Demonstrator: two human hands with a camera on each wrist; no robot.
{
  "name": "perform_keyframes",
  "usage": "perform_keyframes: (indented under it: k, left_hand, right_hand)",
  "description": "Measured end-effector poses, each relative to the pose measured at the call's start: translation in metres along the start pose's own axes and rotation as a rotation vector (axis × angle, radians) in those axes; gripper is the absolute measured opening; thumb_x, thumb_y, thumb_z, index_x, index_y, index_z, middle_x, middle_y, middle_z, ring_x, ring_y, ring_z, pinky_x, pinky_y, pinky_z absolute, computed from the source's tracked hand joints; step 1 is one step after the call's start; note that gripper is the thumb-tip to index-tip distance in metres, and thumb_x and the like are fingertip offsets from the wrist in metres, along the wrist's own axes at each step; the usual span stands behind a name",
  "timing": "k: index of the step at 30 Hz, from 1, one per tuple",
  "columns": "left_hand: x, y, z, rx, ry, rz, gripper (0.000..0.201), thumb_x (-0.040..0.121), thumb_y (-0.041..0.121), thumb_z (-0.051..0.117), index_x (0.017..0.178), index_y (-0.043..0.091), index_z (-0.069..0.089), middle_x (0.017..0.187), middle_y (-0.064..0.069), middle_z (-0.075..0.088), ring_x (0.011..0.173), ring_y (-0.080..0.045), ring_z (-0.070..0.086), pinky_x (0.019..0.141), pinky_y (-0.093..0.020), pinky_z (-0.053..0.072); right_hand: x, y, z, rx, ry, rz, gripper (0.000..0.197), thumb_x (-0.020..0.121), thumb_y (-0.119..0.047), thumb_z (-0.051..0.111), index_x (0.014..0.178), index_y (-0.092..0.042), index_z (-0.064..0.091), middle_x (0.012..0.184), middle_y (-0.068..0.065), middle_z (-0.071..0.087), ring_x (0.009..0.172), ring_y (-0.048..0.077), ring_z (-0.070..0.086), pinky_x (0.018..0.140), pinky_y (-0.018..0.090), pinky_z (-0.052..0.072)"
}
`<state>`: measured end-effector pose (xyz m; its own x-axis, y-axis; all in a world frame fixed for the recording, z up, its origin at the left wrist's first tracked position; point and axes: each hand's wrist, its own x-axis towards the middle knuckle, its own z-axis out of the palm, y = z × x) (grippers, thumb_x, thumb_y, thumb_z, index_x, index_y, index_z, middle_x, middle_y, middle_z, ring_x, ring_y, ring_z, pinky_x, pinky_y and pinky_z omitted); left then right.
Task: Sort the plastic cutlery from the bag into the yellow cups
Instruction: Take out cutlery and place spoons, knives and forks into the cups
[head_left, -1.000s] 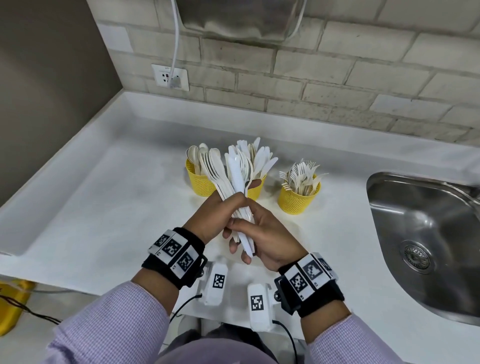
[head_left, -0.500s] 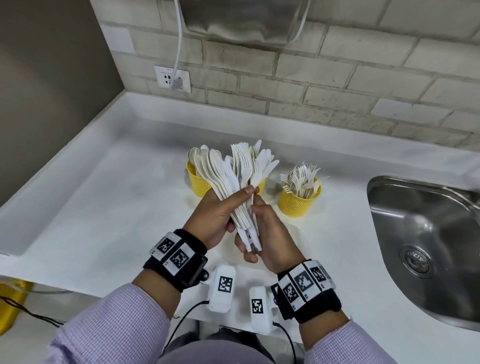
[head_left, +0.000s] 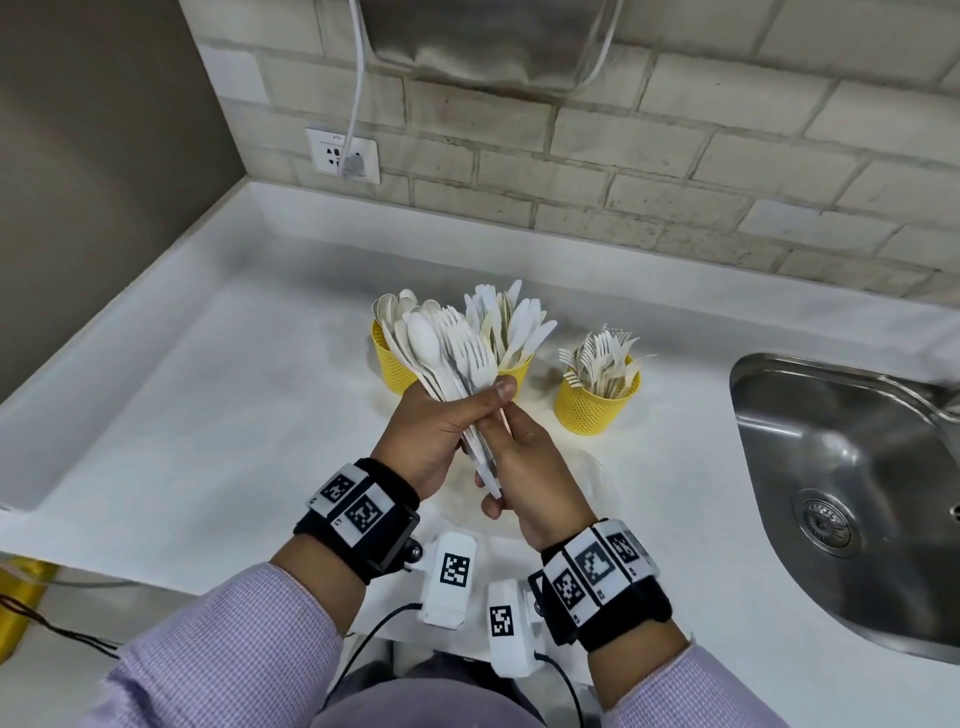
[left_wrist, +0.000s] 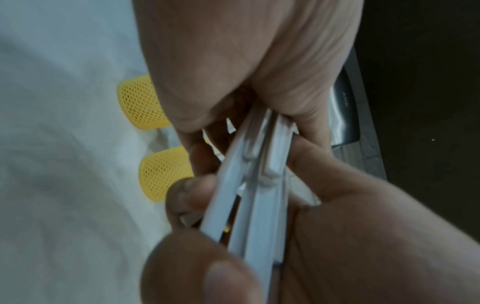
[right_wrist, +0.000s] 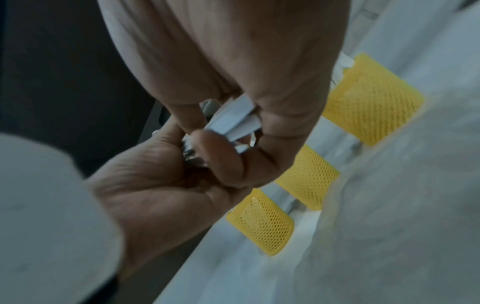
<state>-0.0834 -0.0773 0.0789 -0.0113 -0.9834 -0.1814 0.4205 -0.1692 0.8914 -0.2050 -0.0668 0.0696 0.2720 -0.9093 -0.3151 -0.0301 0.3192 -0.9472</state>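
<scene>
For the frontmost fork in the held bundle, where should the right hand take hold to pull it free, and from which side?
Probably by its handle end. The bundle of cutlery fans its heads up and away, pinned by the left hand; the handles poke out below, where the right hand already grips. Pinch the fork there, from the person's side.

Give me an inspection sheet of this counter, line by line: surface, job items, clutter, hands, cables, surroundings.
Surface: white countertop.
Job's things: bundle of white plastic cutlery held above the counter; three yellow mesh cups in a row; the right one holds forks, the middle knives, the left spoons.
Clutter: nothing seen.
Hands: left hand grips the bundle, thumb across it; right hand holds the handle ends.
Cables: white cable plugged into wall socket; black wires from wrist cameras.
Surroundings: steel sink at right, brick wall behind.
</scene>
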Motion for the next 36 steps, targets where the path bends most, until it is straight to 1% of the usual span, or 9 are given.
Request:
perform_keyframes:
  k: [4, 6, 8, 11, 20, 22, 26, 33, 36]
  left_hand:
    - [0.0, 0.003, 0.0, 0.073, 0.007, 0.04, 0.031, 0.086, 0.018, 0.083, 0.112, 0.005, 0.07, 0.09, -0.039, 0.062, 0.067, -0.051, 0.057, 0.05, -0.068, 0.041]
    - [-0.001, 0.009, 0.001, 0.118, 0.009, 0.087, 0.03, 0.086, 0.017, 0.083, 0.113, 0.01, 0.072, 0.105, -0.038, 0.067, 0.078, -0.055, 0.064, 0.064, -0.076, 0.048]
    - [-0.004, 0.011, 0.004, 0.18, -0.02, 0.119, 0.024, 0.087, 0.011, 0.081, 0.111, 0.011, 0.075, 0.11, -0.026, 0.073, 0.095, -0.038, 0.072, 0.086, -0.061, 0.057]
    - [-0.006, 0.011, 0.007, 0.284, -0.098, 0.148, 0.019, 0.088, 0.001, 0.078, 0.102, 0.013, 0.076, 0.104, -0.016, 0.078, 0.098, -0.024, 0.074, 0.095, -0.048, 0.058]
    - [-0.017, 0.042, -0.007, 0.35, -0.476, 0.064, 0.039, 0.081, 0.012, 0.08, 0.12, 0.017, 0.074, 0.119, -0.008, 0.075, 0.117, -0.031, 0.068, 0.096, -0.038, 0.056]
    - [-0.018, 0.045, -0.002, 0.356, -0.459, 0.04, 0.03, 0.085, 0.002, 0.078, 0.114, 0.011, 0.073, 0.111, -0.009, 0.076, 0.105, -0.026, 0.073, 0.084, -0.032, 0.059]
    - [-0.018, 0.04, 0.01, 0.445, -0.197, 0.167, 0.02, 0.084, 0.004, 0.082, 0.099, 0.003, 0.069, 0.08, -0.014, 0.074, 0.057, -0.02, 0.07, 0.043, -0.026, 0.052]
    - [-0.02, 0.035, 0.013, 0.425, -0.221, 0.245, 0.029, 0.075, 0.001, 0.087, 0.096, 0.014, 0.072, 0.09, 0.003, 0.077, 0.089, -0.012, 0.073, 0.084, -0.027, 0.056]
    - [-0.018, 0.035, 0.013, 0.376, -0.179, 0.251, 0.03, 0.076, -0.007, 0.085, 0.1, 0.007, 0.073, 0.098, -0.007, 0.079, 0.095, -0.02, 0.076, 0.09, -0.035, 0.059]
  right_hand:
    - [0.003, -0.001, -0.004, 0.057, -0.114, 0.027, 0.033, 0.078, -0.028, 0.055, 0.105, -0.01, 0.062, 0.087, 0.009, 0.059, 0.07, 0.022, 0.054, 0.05, 0.031, 0.038]
    - [0.003, -0.001, -0.005, -0.047, -0.151, -0.024, 0.025, 0.076, -0.015, 0.061, 0.099, -0.007, 0.059, 0.083, 0.011, 0.059, 0.068, 0.024, 0.056, 0.05, 0.032, 0.04]
    - [0.003, 0.001, -0.004, -0.115, -0.147, -0.064, 0.014, 0.081, -0.006, 0.068, 0.091, -0.005, 0.059, 0.07, 0.011, 0.055, 0.058, 0.023, 0.053, 0.047, 0.029, 0.037]
    - [0.005, -0.002, -0.005, -0.089, -0.06, -0.006, 0.014, 0.086, -0.002, 0.069, 0.09, -0.009, 0.056, 0.062, 0.009, 0.047, 0.052, 0.019, 0.044, 0.045, 0.023, 0.028]
    - [0.001, -0.014, -0.016, 0.009, -0.363, 0.027, 0.012, 0.08, -0.013, 0.073, 0.083, -0.016, 0.062, 0.063, 0.006, 0.046, 0.05, 0.011, 0.036, 0.045, 0.017, 0.018]
    - [-0.001, -0.017, -0.015, 0.036, -0.436, 0.047, 0.009, 0.08, -0.013, 0.073, 0.076, -0.019, 0.067, 0.06, 0.002, 0.053, 0.05, 0.013, 0.043, 0.042, 0.016, 0.02]
    - [-0.002, -0.016, -0.005, 0.114, -0.38, -0.058, 0.023, 0.079, -0.004, 0.072, 0.099, -0.009, 0.063, 0.077, 0.011, 0.063, 0.061, 0.021, 0.055, 0.041, 0.023, 0.035]
    - [-0.002, -0.02, -0.001, -0.117, -0.122, -0.109, 0.01, 0.064, -0.017, 0.065, 0.066, -0.024, 0.057, 0.062, 0.008, 0.048, 0.06, 0.021, 0.042, 0.053, 0.027, 0.03]
    - [0.001, -0.024, -0.001, -0.2, -0.072, -0.304, 0.025, 0.075, -0.008, 0.069, 0.08, -0.032, 0.068, 0.074, -0.017, 0.069, 0.07, 0.004, 0.064, 0.063, 0.024, 0.05]
